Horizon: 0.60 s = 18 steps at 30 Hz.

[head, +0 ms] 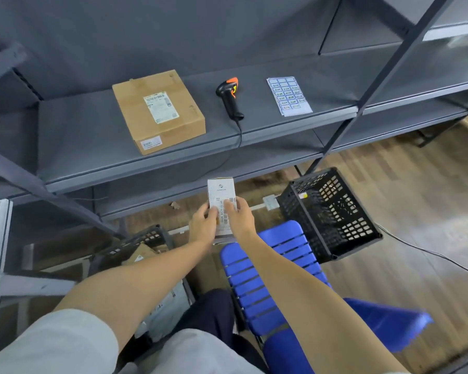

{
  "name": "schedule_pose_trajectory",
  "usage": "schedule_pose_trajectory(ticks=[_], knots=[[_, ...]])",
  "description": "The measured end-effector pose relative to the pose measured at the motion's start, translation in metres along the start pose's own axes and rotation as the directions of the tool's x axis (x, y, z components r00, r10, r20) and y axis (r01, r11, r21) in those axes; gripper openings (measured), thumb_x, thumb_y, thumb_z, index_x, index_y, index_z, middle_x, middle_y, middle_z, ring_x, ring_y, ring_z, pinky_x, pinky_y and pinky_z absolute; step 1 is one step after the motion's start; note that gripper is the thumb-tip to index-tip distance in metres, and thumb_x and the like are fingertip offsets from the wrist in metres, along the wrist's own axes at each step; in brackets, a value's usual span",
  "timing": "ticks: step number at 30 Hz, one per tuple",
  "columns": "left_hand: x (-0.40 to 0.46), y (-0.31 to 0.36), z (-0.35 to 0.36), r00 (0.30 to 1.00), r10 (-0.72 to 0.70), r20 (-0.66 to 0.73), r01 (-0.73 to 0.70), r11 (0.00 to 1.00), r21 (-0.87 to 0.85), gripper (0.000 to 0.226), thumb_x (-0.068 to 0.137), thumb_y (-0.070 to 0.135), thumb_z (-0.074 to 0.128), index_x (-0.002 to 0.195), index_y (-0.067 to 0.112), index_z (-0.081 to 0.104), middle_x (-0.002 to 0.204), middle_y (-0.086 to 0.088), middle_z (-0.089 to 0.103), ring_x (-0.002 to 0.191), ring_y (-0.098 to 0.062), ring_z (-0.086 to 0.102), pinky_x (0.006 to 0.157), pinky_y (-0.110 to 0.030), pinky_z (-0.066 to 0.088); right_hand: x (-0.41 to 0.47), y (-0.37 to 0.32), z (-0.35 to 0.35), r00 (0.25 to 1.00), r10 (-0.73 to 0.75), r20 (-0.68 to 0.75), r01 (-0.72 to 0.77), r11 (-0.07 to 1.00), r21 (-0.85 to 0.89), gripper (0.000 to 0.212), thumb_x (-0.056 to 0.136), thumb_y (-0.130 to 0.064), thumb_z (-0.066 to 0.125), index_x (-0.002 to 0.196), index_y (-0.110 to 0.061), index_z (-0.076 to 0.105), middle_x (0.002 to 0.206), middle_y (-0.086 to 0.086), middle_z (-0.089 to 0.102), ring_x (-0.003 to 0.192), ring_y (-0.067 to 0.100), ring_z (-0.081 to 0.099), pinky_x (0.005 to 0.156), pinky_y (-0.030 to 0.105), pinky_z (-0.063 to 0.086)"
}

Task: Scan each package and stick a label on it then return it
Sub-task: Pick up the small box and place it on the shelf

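A small white package (221, 194) with a barcode is held in front of me below the shelf edge. My left hand (203, 225) grips its left side and my right hand (239, 217) grips its right side with fingers over the barcode. On the grey shelf (92, 147) lie a brown cardboard box (158, 110) with a white shipping label, a black and orange barcode scanner (229, 97) with its cable hanging over the edge, and a sheet of stickers (289, 95).
A black mesh crate (333, 211) stands on the wooden floor at right. Another black crate (135, 247) with packages sits at lower left. A blue slatted chair (276, 271) is right below my arms. Diagonal shelf struts cross at left and right.
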<state>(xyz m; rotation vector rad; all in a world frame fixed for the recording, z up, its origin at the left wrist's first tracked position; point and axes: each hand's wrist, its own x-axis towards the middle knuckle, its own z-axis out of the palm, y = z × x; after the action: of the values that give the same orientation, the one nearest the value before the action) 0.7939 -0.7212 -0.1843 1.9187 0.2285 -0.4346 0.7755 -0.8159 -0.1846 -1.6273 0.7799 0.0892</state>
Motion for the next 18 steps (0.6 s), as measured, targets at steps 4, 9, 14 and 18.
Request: schedule_pose_trajectory(ticks=[4, 9, 14, 18], knots=[[0.022, 0.005, 0.005, 1.0, -0.008, 0.027, 0.008, 1.0, 0.013, 0.031, 0.098, 0.021, 0.042, 0.122, 0.021, 0.061, 0.102, 0.008, 0.066, 0.096, -0.016, 0.06, 0.081, -0.032, 0.047, 0.02, -0.003, 0.004, 0.999, 0.031, -0.032, -0.03, 0.999, 0.028, 0.037, 0.096, -0.036, 0.048, 0.129, -0.019, 0.049, 0.115, -0.002, 0.063, 0.093, 0.007, 0.061, 0.064, 0.016, 0.046], [0.044, 0.012, 0.007, 0.999, -0.024, 0.044, 0.025, 1.0, -0.013, 0.032, 0.098, 0.018, 0.041, 0.123, 0.017, 0.06, 0.115, -0.004, 0.066, 0.101, -0.021, 0.06, 0.089, -0.042, 0.05, 0.038, -0.009, 0.011, 0.998, 0.04, -0.039, -0.038, 0.998, 0.052, 0.036, 0.096, -0.035, 0.049, 0.128, -0.02, 0.05, 0.114, -0.003, 0.064, 0.099, 0.011, 0.063, 0.077, 0.026, 0.054], [0.055, 0.016, 0.006, 0.998, -0.013, 0.053, 0.017, 0.998, -0.063, 0.038, 0.099, 0.017, 0.043, 0.134, 0.016, 0.056, 0.12, -0.001, 0.065, 0.103, -0.018, 0.06, 0.082, -0.028, 0.048, 0.048, -0.011, 0.015, 0.998, 0.025, -0.059, -0.022, 0.998, 0.062, 0.036, 0.096, -0.036, 0.05, 0.13, -0.021, 0.05, 0.116, -0.004, 0.064, 0.099, 0.008, 0.062, 0.077, 0.024, 0.054], [0.052, 0.012, 0.005, 1.0, -0.024, 0.011, 0.025, 0.992, -0.124, 0.036, 0.097, 0.017, 0.047, 0.131, 0.016, 0.058, 0.118, 0.001, 0.065, 0.1, -0.016, 0.061, 0.077, -0.025, 0.049, 0.045, -0.012, 0.017, 0.999, 0.004, -0.048, -0.002, 0.999, 0.035, 0.035, 0.097, -0.035, 0.05, 0.128, -0.019, 0.051, 0.111, -0.005, 0.064, 0.092, 0.003, 0.062, 0.068, 0.018, 0.051]])
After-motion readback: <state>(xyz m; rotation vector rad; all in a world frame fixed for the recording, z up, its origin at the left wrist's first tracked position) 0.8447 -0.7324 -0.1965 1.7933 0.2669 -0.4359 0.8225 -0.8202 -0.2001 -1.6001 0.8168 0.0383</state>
